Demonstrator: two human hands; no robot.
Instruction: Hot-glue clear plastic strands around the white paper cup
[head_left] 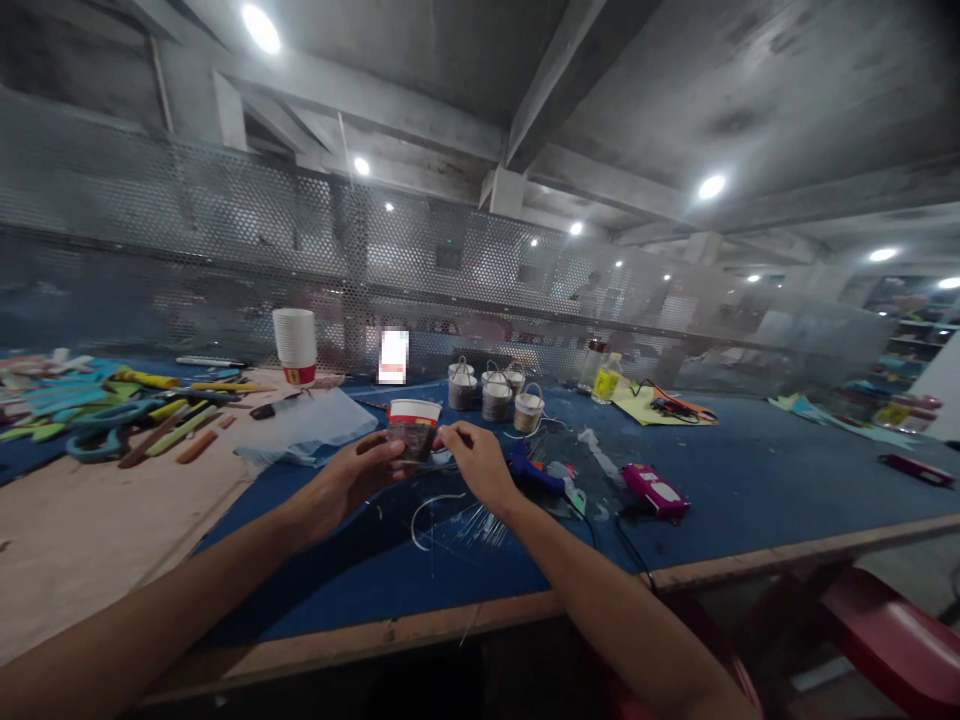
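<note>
A small paper cup [412,430] with a white rim, a red band and a dark brown wrapping round its lower part is held up over the blue table. My left hand [366,468] grips it from the left, the thumb on the wrapping. At the cup's right side my right hand [480,462] is closed in a pinch; what lies between its fingertips is too small to make out. Just behind stand several little wrapped cups with looped handles [496,400]. Below my hands, thin clear sticks or strands [486,525] and a curved white strip [420,520] lie on the table.
Right of my right hand lie a blue glue gun [536,470] and a magenta box [654,490] with a cable. A stack of paper cups [295,340], scissors [105,430] and several tools are at left. A yellow-labelled bottle [607,378] stands near the mesh screen [450,270].
</note>
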